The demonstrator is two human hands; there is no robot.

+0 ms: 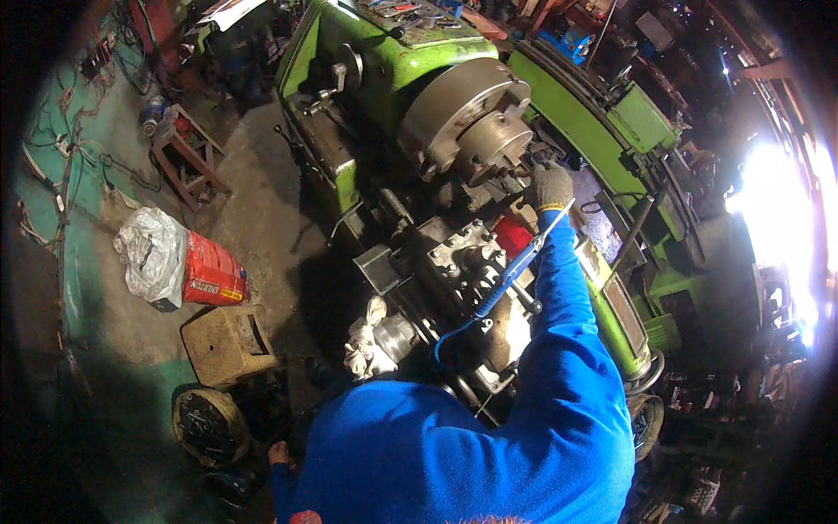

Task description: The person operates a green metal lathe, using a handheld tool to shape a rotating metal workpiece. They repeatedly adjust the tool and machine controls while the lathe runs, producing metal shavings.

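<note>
My right arm, in a blue sleeve, stretches forward over a green lathe (pixel 349 179). My right hand (pixel 552 185), in a grey knitted glove, is beside the round metal workpiece (pixel 493 144) held in the lathe's big chuck (pixel 454 100). The glove looks closed, but whatever is in its fingers is hidden. Along the right forearm runs a slim blue tool (pixel 515 272) with a pale pointed tip and a blue cord, above the tool post (pixel 463 244). Low on the left, by my side, is my bare left hand (pixel 279 454); its fingers are too small to read.
A red block-like thing (pixel 511 236) sits behind the tool post. Pale cloth (pixel 362 341) is wrapped near a handwheel. On the left floor are a red-and-white sack (pixel 214 271), a tan box (pixel 225 345), a round bin of scraps (pixel 205 428) and a stool (pixel 188 153).
</note>
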